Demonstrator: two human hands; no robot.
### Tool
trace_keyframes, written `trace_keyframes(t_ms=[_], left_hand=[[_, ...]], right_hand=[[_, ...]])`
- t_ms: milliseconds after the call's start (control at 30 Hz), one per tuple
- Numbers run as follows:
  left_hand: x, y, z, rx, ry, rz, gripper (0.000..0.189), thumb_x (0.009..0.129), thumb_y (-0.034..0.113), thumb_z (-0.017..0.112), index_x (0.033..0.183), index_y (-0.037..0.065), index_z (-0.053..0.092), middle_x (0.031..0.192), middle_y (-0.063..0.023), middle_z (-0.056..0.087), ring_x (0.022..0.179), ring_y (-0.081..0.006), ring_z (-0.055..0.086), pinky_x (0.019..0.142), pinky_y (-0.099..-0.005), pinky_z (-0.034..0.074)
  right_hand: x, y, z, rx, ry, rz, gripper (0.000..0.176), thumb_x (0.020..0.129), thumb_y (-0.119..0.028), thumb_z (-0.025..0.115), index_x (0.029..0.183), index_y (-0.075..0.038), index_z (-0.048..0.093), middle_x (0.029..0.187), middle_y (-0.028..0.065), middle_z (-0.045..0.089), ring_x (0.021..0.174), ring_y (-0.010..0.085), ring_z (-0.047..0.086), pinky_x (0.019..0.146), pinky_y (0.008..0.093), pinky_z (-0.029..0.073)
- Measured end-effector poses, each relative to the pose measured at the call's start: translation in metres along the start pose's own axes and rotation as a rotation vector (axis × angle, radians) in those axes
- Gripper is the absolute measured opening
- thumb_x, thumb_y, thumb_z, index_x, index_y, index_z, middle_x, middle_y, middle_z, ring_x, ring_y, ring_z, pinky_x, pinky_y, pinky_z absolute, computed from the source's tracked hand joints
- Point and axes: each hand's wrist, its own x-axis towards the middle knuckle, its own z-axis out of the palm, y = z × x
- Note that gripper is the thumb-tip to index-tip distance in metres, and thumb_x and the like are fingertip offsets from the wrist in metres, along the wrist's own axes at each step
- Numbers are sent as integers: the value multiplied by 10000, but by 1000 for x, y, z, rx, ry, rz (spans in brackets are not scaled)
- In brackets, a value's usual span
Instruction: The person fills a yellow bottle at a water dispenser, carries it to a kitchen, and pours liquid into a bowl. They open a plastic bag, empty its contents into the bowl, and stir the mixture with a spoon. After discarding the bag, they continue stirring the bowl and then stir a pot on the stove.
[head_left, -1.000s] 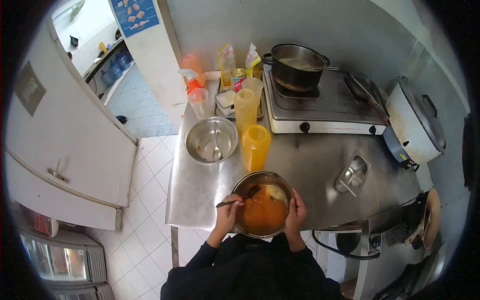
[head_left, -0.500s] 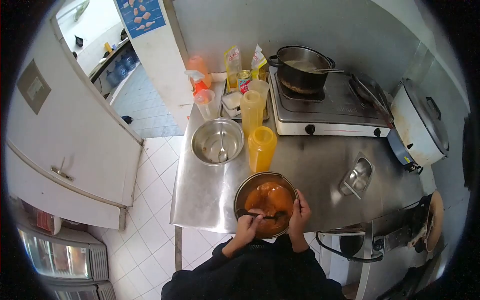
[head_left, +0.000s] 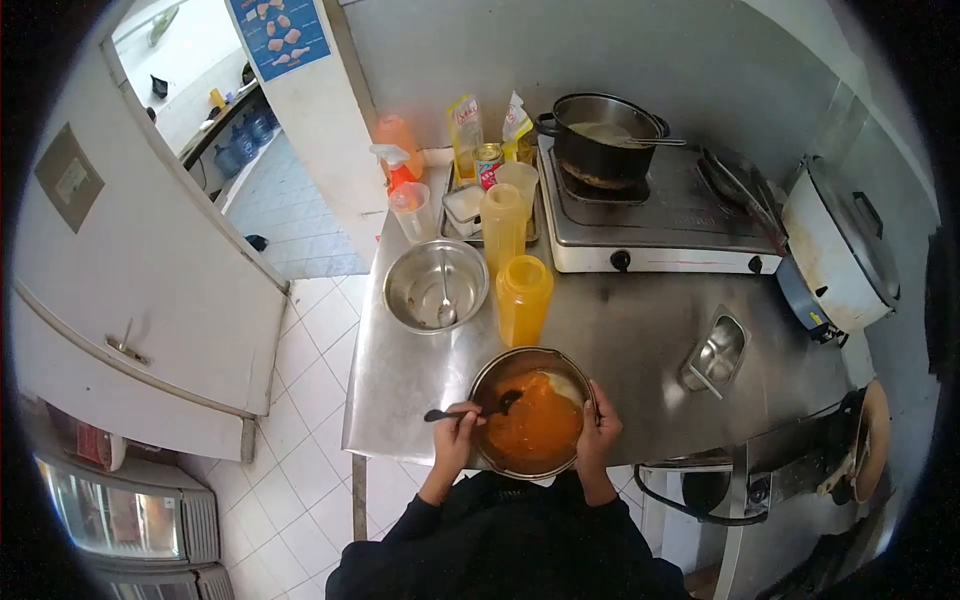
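At the table's front edge, a metal bowl [head_left: 480,385] holds an orange sauce [head_left: 535,425], with a paler patch near its far right side. My left hand [head_left: 455,440] is closed round the handle of a black spoon [head_left: 508,400], whose head dips into the sauce at the left. On the bowl's right side, my right hand [head_left: 598,432] grips the rim, thumb at the top. Just beyond the bowl stands a yellow squeeze bottle [head_left: 524,302], with a paler yellow bottle [head_left: 503,225] behind it.
A steel bowl [head_left: 405,310] with a spoon sits at the left. Farther back are a tray with packets, a can [head_left: 488,165] and a spray bottle [head_left: 400,170]. A black pot [head_left: 600,160] rests on the gas stove [head_left: 670,235]; a small steel container [head_left: 718,350] lies to the right.
My left hand has moved left with the spoon, drawing its head from the bowl's right side to the left. The sauce surface has shifted, and my right hand stays on the rim.
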Motion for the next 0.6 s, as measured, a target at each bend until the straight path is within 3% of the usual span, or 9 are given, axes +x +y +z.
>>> trace_keyframes(t_ms=[33,100,233,333,400,467,600], left_hand=[[-7,3,-4,39,-7,-29,115,837,54,436,855,-32,511,846,-77,526,711,-135,556,659,-228,439],[-21,3,-7,29,-11,-55,112,837,63,443,851,-24,513,832,-65,525,694,-116,536,646,-224,432],[-41,22,15,37,-2,-235,118,838,78,448,853,-19,514,830,-58,527,702,-114,533,635,-223,431],[-43,20,40,-41,-113,-207,152,841,116,458,861,-22,518,836,-60,527,726,-124,542,628,-218,432],[-33,16,57,-39,-139,-126,154,839,111,463,844,-31,524,844,-66,529,718,-123,545,624,-222,437],[-21,18,72,90,-167,-39,140,838,94,451,871,-21,524,803,-57,544,698,-131,556,647,-248,447],[8,3,80,58,-80,74,121,831,88,466,842,-24,511,803,-64,544,701,-138,543,652,-240,432]], right_hand=[[1,3,0,2,-4,3,266,822,-83,457,1072,-11,509,1040,121,530,978,213,481,859,330,360],[2,10,1,-1,26,-17,264,825,-30,437,1077,21,500,1021,116,544,897,135,518,784,248,408],[3,4,1,33,23,35,267,825,-19,430,1079,20,499,1028,119,541,894,130,518,775,239,410],[4,4,-1,101,-11,-1,272,825,-23,431,1086,23,492,1042,118,533,901,133,513,789,247,403],[5,2,-4,41,-24,1,274,831,-84,440,1087,0,491,1036,138,529,962,208,494,840,325,376],[6,8,-7,39,-35,12,276,833,-83,436,1091,-1,489,1040,138,525,961,209,492,836,325,377],[13,11,-13,72,-71,5,276,833,-66,420,1093,-6,489,1055,137,515,970,217,485,834,323,376]])
